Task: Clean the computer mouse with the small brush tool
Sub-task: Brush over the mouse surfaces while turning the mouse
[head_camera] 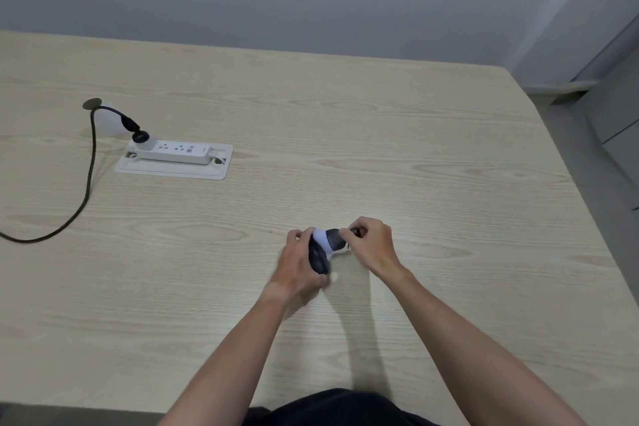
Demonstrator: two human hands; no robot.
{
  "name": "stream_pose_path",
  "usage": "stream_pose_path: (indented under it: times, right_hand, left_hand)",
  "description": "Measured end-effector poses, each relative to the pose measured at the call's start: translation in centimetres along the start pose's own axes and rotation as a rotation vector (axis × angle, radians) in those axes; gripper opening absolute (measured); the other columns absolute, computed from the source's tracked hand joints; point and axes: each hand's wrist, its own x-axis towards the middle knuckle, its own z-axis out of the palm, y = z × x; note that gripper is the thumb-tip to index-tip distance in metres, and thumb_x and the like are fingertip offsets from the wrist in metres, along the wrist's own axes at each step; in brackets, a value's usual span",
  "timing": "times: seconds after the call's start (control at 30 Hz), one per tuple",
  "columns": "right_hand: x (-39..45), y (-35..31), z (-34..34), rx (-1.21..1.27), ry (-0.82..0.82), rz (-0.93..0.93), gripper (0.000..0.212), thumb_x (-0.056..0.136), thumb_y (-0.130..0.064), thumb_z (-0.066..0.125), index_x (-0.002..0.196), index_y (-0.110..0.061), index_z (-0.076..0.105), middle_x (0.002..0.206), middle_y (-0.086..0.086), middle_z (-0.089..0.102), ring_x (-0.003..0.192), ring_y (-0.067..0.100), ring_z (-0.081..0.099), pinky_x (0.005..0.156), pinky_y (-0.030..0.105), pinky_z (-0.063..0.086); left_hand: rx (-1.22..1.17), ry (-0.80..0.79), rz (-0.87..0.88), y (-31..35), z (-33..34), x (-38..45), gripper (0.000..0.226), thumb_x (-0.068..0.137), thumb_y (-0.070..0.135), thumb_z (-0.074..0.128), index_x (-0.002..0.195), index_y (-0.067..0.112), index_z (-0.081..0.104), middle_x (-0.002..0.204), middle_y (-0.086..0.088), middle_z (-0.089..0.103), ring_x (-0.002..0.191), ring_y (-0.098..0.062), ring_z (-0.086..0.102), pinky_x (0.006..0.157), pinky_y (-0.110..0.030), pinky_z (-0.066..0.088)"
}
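A black computer mouse [318, 259] is tilted up off the wooden table [380, 149], gripped in my left hand [299, 263]. A small brush tool with a white body and dark grey head [330, 239] lies against the top of the mouse. My right hand [371, 245] pinches the dark end of this tool with fingers closed. The image is slightly blurred at the hands, so the bristles cannot be made out.
A white power strip [174, 150] sits in a recessed tray [173, 171] at the left, with a black plug [140, 137] and cable [90, 162] running off the left edge. The table's right edge [567, 162] drops to a grey floor.
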Motion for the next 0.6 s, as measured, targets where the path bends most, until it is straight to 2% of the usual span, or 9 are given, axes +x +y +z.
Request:
stream_pose_path:
  times: [0.03,0.1,0.2,0.27,0.4,0.47,0.53,0.6]
  right_hand:
    - [0.0,-0.3,0.0,0.040,-0.042,0.007,0.020,0.084,-0.022,0.073,0.073,-0.006,0.070,0.064,-0.003,0.062,0.057,0.005,0.051,0.057,0.019,0.043]
    - [-0.1,-0.4,0.2,-0.057,-0.084,-0.006,0.023,0.085,-0.027,0.071,0.073,-0.007,0.068,0.067,-0.002,0.063,0.061,0.011,0.055,0.058,0.024,0.044]
    - [0.0,-0.5,0.5,-0.286,0.042,-0.039,0.027,0.090,-0.032,0.064,0.077,-0.008,0.064,0.078,0.002,0.064,0.073,0.021,0.060,0.062,0.031,0.044]
    - [0.0,-0.8,0.4,-0.236,0.093,-0.055,0.027,0.090,-0.032,0.064,0.079,-0.008,0.065,0.079,0.000,0.064,0.074,0.018,0.059,0.064,0.032,0.047]
    - [0.0,-1.1,0.4,0.062,-0.033,-0.048,0.024,0.086,-0.026,0.072,0.073,-0.007,0.069,0.063,-0.005,0.060,0.060,0.009,0.052,0.060,0.025,0.045]
    - [0.0,-0.9,0.7,-0.058,-0.067,-0.044,0.026,0.086,-0.030,0.070,0.073,-0.008,0.068,0.066,-0.003,0.063,0.063,0.013,0.055,0.059,0.028,0.045]
    - [0.0,-0.7,0.7,-0.240,0.005,-0.041,0.029,0.088,-0.034,0.066,0.076,-0.008,0.066,0.073,0.001,0.066,0.069,0.020,0.061,0.059,0.033,0.046]
    - [0.2,-0.6,0.5,-0.244,0.069,-0.037,0.029,0.089,-0.033,0.067,0.078,-0.006,0.066,0.076,0.003,0.066,0.072,0.021,0.061,0.061,0.035,0.048]
  left_hand:
    - [-0.009,-0.001,0.007,-0.1,-0.1,0.0,0.096,0.054,0.024,0.083,0.138,0.029,0.037,0.128,0.004,0.031,0.107,-0.021,0.052,0.089,-0.033,0.051]
    - [-0.017,0.006,0.024,-0.2,-0.1,-0.1,0.098,0.055,0.022,0.084,0.141,0.027,0.037,0.132,0.002,0.032,0.108,-0.019,0.050,0.088,-0.027,0.046]
    - [-0.023,0.013,0.028,-0.5,-0.2,-0.2,0.100,0.055,0.021,0.085,0.142,0.025,0.036,0.134,0.002,0.034,0.109,-0.018,0.048,0.088,-0.025,0.043]
    - [-0.026,0.019,0.027,-0.6,-0.3,-0.3,0.102,0.055,0.021,0.085,0.144,0.023,0.036,0.134,0.003,0.034,0.107,-0.014,0.044,0.089,-0.024,0.039]
    - [-0.041,0.009,0.021,-0.8,-0.3,-0.4,0.095,0.050,0.026,0.081,0.136,0.021,0.041,0.128,0.004,0.040,0.111,-0.015,0.048,0.086,-0.023,0.042]
    - [-0.061,0.019,0.027,-0.9,-0.4,-0.5,0.094,0.048,0.029,0.078,0.134,0.024,0.041,0.129,0.004,0.042,0.115,-0.014,0.047,0.088,-0.023,0.041]
    - [-0.073,0.033,0.039,-1.1,-0.3,-0.5,0.096,0.051,0.026,0.081,0.138,0.023,0.041,0.132,0.005,0.042,0.115,-0.008,0.043,0.092,-0.021,0.036]
    - [-0.072,0.046,0.045,-1.1,-0.4,-0.5,0.098,0.054,0.022,0.084,0.142,0.018,0.040,0.135,0.004,0.041,0.115,-0.004,0.039,0.095,-0.019,0.033]
